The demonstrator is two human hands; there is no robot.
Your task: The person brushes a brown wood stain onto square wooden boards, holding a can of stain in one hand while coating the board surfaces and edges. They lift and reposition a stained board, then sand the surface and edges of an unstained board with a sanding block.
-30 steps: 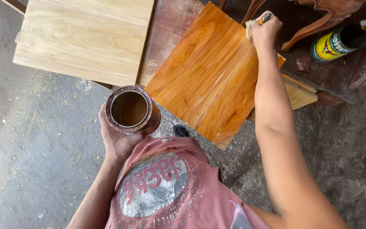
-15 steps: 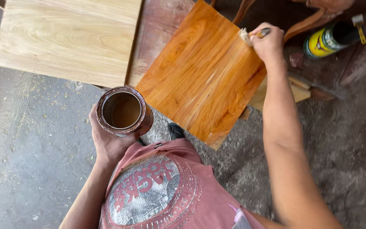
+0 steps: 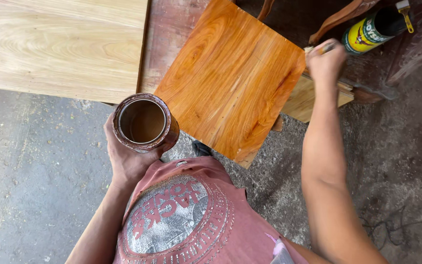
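The left hand (image 3: 125,156) is wrapped around a stained, rust-brown tin can (image 3: 145,123), gripping it from below and behind so the open top faces the camera; brown liquid shows inside. The can is held upright above the grey concrete floor (image 3: 30,186), just in front of the person's pink printed shirt (image 3: 181,215) and just beside the near-left edge of the varnished board.

The right hand (image 3: 326,61) is closed around a small brush (image 3: 318,49), only the handle end and a bit of pale bristle showing past the fingers. It sits at the far-right corner of the orange varnished wooden board (image 3: 230,78), which lies tilted like a diamond, its glossy grain catching light. Whether the bristles touch the board's edge cannot be told.

Under that corner, a strip of pale bare wood (image 3: 313,100) sticks out. To the left lies 1 large unfinished pale panel (image 3: 64,46), apart from the orange board, with a reddish worn surface (image 3: 172,34) between them. Beyond the right hand lies a yellow-and-green can (image 3: 369,32) on its side, near curved dark-brown wooden furniture parts (image 3: 340,17).
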